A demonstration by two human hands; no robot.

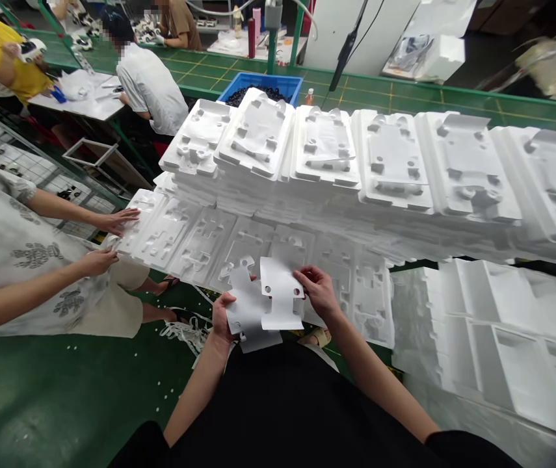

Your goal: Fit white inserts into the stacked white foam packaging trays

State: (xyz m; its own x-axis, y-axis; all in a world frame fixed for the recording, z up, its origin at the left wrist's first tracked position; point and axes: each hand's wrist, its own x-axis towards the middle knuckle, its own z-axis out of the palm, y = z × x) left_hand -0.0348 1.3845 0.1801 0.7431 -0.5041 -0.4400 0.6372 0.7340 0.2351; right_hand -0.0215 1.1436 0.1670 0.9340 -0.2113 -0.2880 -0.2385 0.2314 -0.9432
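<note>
My left hand [222, 316] is closed on the edge of some white die-cut sheets [246, 304], held low in front of my body. Between the thumb and fingers of my right hand [317, 290] is the upper right edge of another white cut sheet [281, 283], with round holes and a narrow waist. This sheet overlaps the ones in my left hand. Just beyond my hands lies a row of white moulded foam trays [208, 244]. How many sheets the left hand holds, I cannot tell.
Stacked foam trays [325, 146], several with white sheets on top, rise behind the near row. More white foam pieces [526, 325] lie at right. On the left a co-worker's hand [116, 221] rests on a tray. A blue bin [238, 81] of dark parts stands behind.
</note>
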